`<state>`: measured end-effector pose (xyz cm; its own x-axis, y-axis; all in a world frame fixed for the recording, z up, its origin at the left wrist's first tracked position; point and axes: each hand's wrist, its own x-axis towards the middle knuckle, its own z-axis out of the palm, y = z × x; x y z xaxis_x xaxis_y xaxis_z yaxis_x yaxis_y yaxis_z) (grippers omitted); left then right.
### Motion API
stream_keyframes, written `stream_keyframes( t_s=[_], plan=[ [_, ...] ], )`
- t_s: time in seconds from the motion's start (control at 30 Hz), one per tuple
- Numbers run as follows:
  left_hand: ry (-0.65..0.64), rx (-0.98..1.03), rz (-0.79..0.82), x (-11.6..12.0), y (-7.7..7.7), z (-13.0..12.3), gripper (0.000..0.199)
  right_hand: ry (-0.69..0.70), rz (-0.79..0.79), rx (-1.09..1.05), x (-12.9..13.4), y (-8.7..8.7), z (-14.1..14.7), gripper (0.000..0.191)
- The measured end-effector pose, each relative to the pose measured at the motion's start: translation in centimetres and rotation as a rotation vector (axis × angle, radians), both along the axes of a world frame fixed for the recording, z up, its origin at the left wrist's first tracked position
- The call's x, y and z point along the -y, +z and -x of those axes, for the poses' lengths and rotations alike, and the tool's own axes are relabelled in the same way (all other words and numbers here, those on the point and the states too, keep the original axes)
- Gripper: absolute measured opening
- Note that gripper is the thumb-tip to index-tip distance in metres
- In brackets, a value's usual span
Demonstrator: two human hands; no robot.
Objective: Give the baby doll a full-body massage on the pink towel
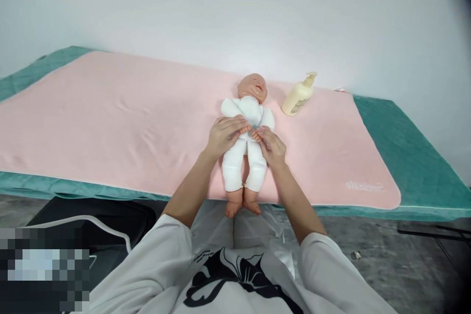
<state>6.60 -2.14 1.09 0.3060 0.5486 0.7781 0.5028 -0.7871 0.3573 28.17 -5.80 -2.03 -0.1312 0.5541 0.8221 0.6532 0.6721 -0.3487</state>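
Note:
A baby doll [253,108] with a white cloth body lies face up on a pink mat [165,108], its head toward the wall and its feet over the near edge. My left hand [225,133] is closed around the doll's hand on the left side of the picture. Over at the doll's other hand, my right hand [271,144] is closed as well, thumb and fingers on it. Both doll hands are held close together above the belly. A cream pump bottle [299,97] stands on the mat to the right of the doll's head.
Under the pink mat is a teal quilted cover [408,147], showing at both ends. A pale wall [235,14] rises behind. Below the near edge at the left are a black object [99,211] and a white curved tube [106,225].

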Motion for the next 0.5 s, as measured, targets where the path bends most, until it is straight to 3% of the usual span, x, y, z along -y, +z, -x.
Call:
stream_keyframes(
  t_s=[0.2,0.33,0.5],
  plan=[
    [-0.071,-0.094,0.054,-0.12,0.23,0.04,0.029,0.073,0.026,-0.002,0.01,0.15,0.05,0.022],
    [-0.083,-0.080,0.045,-0.13,0.20,-0.03,0.029,0.027,0.010,0.059,0.03,0.35,0.14,0.022],
    [-0.077,-0.039,0.039,-0.08,0.04,-0.09,0.026,0.065,-0.012,0.055,0.02,0.54,0.16,0.023]
  ],
)
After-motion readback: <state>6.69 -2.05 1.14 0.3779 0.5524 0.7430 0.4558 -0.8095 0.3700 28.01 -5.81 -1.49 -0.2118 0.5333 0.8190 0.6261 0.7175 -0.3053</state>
